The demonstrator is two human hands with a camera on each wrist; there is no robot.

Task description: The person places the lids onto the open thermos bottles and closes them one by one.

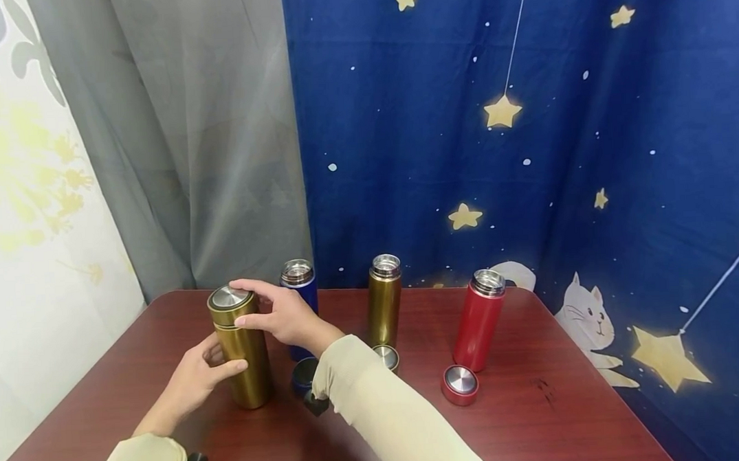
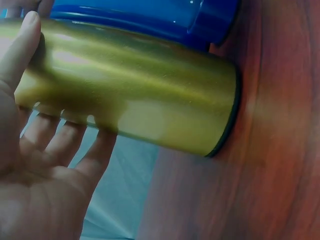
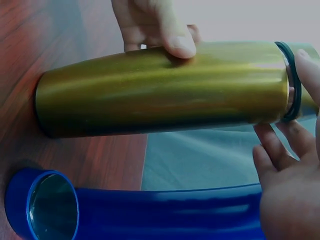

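At the left of the table stands a large gold thermos (image 1: 248, 373), close to upright. My left hand (image 1: 193, 379) grips its body from the left, thumb across the front and fingers round the far side. Up at its top, my right hand (image 1: 289, 316) holds the gold lid (image 1: 222, 314), which has a silver disc on it. In the right wrist view a narrow gap with a dark ring (image 3: 291, 82) shows between lid and body. Just right of this thermos stands a blue thermos (image 1: 308, 296) without its lid, partly hidden by my right hand and forearm.
A blue lid (image 1: 301, 376) lies open side up near my right sleeve. Farther right stand a smaller gold thermos (image 1: 384, 312) and a red thermos (image 1: 478, 329), both lidless. Their gold lid (image 1: 388, 355) and red lid (image 1: 459, 385) lie in front. Curtains hang behind the table (image 1: 539, 422).
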